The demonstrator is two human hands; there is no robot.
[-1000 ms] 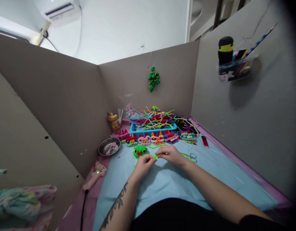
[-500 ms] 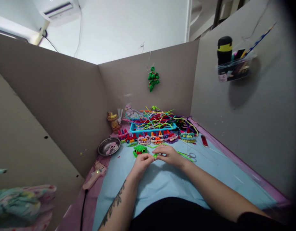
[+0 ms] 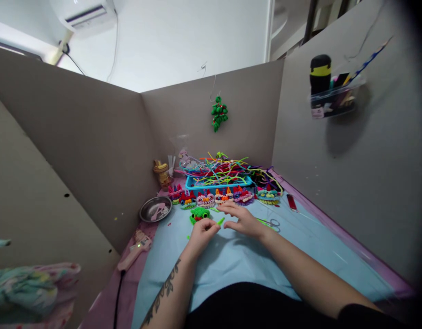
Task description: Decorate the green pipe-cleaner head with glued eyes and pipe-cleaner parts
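Between thumb and fingers, my left hand [image 3: 203,232] pinches a short bright green pipe cleaner [image 3: 221,221], its tip pointing up and right. Just to the right, my right hand [image 3: 243,220] is open, thumb and fingers apart, with no contact on the green piece that I can see. Behind my left hand sits a fuzzy green frog-like head [image 3: 199,214] with round eyes and a red mouth. Scissors [image 3: 273,224] lie beyond my right wrist, with light green pipe cleaner beside them partly hidden by the hand.
A blue tray [image 3: 219,185] heaped with coloured pipe cleaners stands at the back, several fuzzy animal heads [image 3: 205,199] lined before it. A metal bowl [image 3: 155,209] and pink glue gun [image 3: 135,252] are on the left. Grey panels [image 3: 211,100] enclose the table; a red-handled tool [image 3: 291,202] lies right.
My right hand has let go of the green pipe cleaner and its fingers have spread. The piece now sticks out from my left hand's pinch.
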